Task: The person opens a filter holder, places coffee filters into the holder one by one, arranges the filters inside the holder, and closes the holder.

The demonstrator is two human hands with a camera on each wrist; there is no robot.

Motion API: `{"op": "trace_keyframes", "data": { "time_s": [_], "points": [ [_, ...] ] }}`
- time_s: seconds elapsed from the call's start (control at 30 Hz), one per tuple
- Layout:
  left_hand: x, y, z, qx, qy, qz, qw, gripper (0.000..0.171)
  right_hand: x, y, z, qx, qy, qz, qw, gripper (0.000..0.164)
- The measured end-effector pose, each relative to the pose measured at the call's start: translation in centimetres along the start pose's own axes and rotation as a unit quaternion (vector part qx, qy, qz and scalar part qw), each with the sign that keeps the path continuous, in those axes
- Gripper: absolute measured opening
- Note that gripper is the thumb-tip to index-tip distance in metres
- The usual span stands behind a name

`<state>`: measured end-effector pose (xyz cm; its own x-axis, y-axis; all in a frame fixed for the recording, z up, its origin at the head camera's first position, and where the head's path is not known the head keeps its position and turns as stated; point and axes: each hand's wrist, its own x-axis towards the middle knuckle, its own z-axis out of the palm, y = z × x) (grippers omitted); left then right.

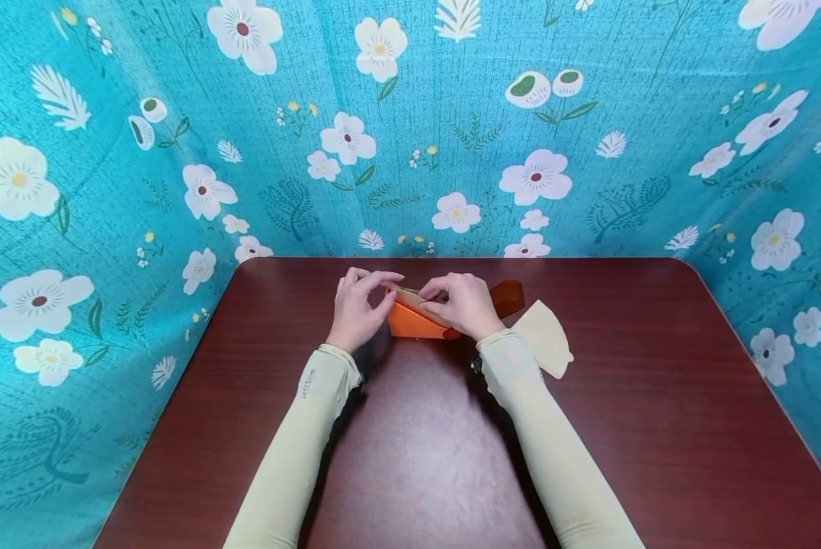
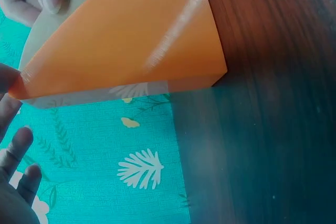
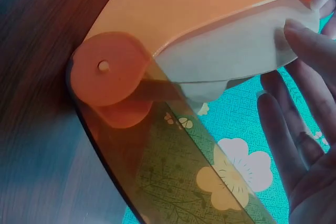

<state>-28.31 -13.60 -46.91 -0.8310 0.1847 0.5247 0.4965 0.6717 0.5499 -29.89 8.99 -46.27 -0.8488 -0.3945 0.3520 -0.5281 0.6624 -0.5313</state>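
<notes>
Head cam high, fwd + down over surface [image 1: 410, 442], wide, L + R wrist cams v. close, tilted, facing cloth [image 1: 410, 114], orange piece [image 2: 142, 35] in both.

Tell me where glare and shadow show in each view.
Head: pale glare on the table between the arms, dark shadows along the inner sides of the left sleeve and right sleeve; left wrist: a pale streak across the orange holder; right wrist: bluish-grey sheen on the table, lower left.
</notes>
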Motion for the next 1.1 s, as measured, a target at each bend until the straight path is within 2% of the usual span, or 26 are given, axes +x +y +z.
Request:
{"op": "trace_keyframes", "data": {
  "time_s": [0.2, 0.4, 0.53, 0.73, 0.93, 1.1],
  "points": [
    [0.1, 0.1, 0.3, 0.0, -0.008, 0.005, 1.0, 0.025, 0.1, -0.1, 0.1, -0.018, 0.007, -0.003, 1.0, 0.01],
    [0.1, 0.3, 0.4, -0.004, -0.016, 0.008, 0.9998, 0.025, 0.3, -0.1, 0.4, -0.041, -0.009, 0.015, 0.999, 0.012],
    [0.1, 0.3, 0.6, -0.005, -0.013, 0.011, 0.9998, 0.026, 0.3, -0.1, 0.5, -0.042, -0.016, 0.024, 0.999, 0.013],
    [0.1, 0.5, 0.8, -0.009, -0.015, 0.013, 0.9998, 0.026, 0.0, -0.1, 0.5, -0.043, -0.011, 0.015, 0.999, 0.016],
    [-0.1, 0.6, 0.8, -0.011, -0.02, 0.01, 0.9997, 0.026, -0.2, -0.4, -0.9, -0.018, 0.006, 0.002, 1.0, 0.016],
    [-0.2, 0.8, 0.6, -0.001, -0.015, 0.016, 0.9998, 0.026, -0.7, -0.3, -3.2, -0.007, 0.028, -0.006, 1.0, 0.016]
  ]
}}
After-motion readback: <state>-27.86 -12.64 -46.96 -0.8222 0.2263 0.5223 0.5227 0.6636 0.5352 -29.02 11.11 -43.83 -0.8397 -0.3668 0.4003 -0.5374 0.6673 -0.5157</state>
